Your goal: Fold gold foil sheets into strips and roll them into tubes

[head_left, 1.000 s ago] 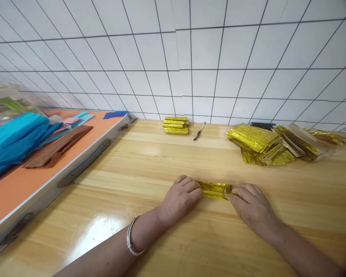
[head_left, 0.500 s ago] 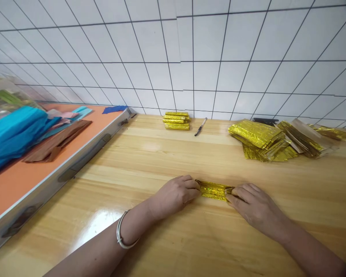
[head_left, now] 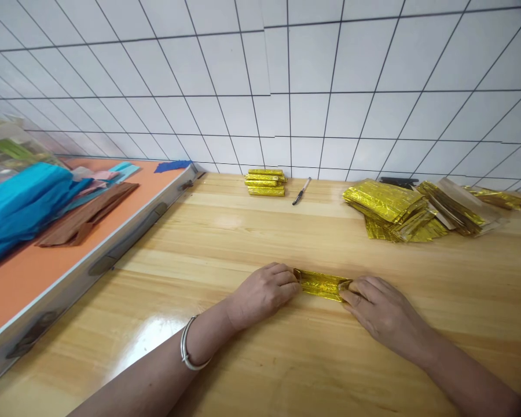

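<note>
Head view: the left hand [head_left: 264,292] and right hand [head_left: 384,307], fingers curled closed, grip opposite ends of the gold strip [head_left: 322,285]. The strip lies between them, on the table [head_left: 226,249]. Beyond it are the rolls [head_left: 264,182], pen [head_left: 302,191] and gold stack [head_left: 384,202], near the wall [head_left: 312,63].

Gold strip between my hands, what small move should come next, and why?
Probably use your right hand to press its end fold flat: that fold looks raised, while your left hand holds the gold strip at its other end.
</note>
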`<state>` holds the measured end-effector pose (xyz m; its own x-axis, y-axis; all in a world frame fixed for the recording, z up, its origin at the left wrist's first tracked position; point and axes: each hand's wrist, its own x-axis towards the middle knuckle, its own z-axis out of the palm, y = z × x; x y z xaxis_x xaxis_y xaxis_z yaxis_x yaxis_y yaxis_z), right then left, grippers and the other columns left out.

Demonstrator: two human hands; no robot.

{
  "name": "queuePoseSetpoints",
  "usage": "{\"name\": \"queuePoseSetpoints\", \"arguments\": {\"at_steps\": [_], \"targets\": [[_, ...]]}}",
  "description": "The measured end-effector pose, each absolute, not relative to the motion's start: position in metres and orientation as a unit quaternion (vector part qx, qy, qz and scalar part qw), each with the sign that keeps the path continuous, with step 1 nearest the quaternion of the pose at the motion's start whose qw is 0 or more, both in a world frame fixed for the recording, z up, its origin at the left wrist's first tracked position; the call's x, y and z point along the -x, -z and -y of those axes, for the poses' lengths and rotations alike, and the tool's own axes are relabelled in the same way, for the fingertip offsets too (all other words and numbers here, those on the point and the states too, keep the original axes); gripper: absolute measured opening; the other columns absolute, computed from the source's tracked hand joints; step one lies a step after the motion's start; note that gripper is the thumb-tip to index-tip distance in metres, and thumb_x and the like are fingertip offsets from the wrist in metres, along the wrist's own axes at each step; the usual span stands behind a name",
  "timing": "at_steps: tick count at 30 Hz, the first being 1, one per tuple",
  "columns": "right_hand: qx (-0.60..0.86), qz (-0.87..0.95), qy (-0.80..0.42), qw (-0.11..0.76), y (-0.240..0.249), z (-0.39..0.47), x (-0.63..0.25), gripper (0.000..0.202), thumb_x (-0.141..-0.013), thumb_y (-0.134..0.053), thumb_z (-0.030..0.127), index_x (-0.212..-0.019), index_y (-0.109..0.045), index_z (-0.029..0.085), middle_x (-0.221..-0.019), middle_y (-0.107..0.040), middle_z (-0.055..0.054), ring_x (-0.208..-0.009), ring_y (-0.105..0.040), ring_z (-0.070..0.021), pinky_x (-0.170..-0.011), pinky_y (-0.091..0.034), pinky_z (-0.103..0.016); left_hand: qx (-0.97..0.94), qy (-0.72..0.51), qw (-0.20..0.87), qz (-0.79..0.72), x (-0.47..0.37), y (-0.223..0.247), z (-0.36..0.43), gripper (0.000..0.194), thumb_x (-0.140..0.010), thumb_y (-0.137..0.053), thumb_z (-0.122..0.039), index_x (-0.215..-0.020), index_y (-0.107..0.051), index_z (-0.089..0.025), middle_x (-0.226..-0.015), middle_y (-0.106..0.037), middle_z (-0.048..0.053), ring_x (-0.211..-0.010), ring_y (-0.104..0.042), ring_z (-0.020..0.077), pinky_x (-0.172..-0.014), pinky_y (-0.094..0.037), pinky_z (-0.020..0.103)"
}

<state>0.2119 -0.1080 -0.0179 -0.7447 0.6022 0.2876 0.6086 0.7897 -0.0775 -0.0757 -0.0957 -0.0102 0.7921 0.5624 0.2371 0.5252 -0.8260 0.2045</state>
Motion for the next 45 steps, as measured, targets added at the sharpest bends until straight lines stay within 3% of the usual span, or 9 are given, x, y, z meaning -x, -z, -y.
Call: {"name": "queuePoseSetpoints", "arguments": {"at_steps": [9, 20, 32, 45], "targets": [[0.305, 0.932, 0.054, 0.19, 0.023, 0.114, -0.215, 0.019, -0.087, -0.049, 0.013, -0.101, -0.061, 0.015, -0.092, -0.062, -0.009, -0.091, -0.055, -0.0208, -0.085, -0.046, -0.04, -0.902, -0.228, 0.101, -0.351, 0.073, 0.028, 0.098, 0.018, -0.092, -0.042, -0.018, -0.096, -0.059, -0.018, -0.087, -0.064, 0.006, -0.09, -0.057, 0.016, -0.082, -0.044, 0.03], [0.411, 0.89, -0.012, 0.197, 0.03, 0.118, -0.205, 0.016, -0.089, -0.045, 0.014, -0.092, -0.06, 0.016, -0.089, -0.06, -0.008, -0.086, -0.051, -0.0198, -0.077, -0.043, -0.035, -0.867, -0.259, 0.15, -0.398, 0.071, 0.028, 0.102, 0.015, -0.088, -0.051, -0.023, -0.099, -0.062, -0.021, -0.098, -0.065, 0.005, -0.091, -0.056, 0.0173, -0.081, -0.042, 0.032], [0.496, 0.838, -0.08, 0.213, 0.024, 0.119, -0.198, 0.019, -0.091, -0.04, 0.023, -0.085, -0.059, 0.02, -0.083, -0.059, -0.005, -0.081, -0.048, -0.0198, -0.075, -0.037, -0.034, -0.806, -0.271, 0.172, -0.497, 0.063, 0.029, 0.101, 0.012, -0.087, -0.055, -0.026, -0.088, -0.066, -0.022, -0.087, -0.065, 0.003, -0.084, -0.057, 0.0164, -0.076, -0.04, 0.029], [0.535, 0.822, -0.025, 0.192, 0.024, 0.107, -0.194, 0.018, -0.082, -0.049, 0.021, -0.068, -0.059, 0.02, -0.071, -0.057, -0.004, -0.073, -0.046, -0.0193, -0.067, -0.034, -0.031, -0.767, -0.24, 0.111, -0.584, 0.044, 0.022, 0.104, 0.008, -0.081, -0.056, -0.023, -0.074, -0.057, -0.019, -0.074, -0.058, 0.0, -0.077, -0.053, 0.0167, -0.07, -0.035, 0.03]]}}
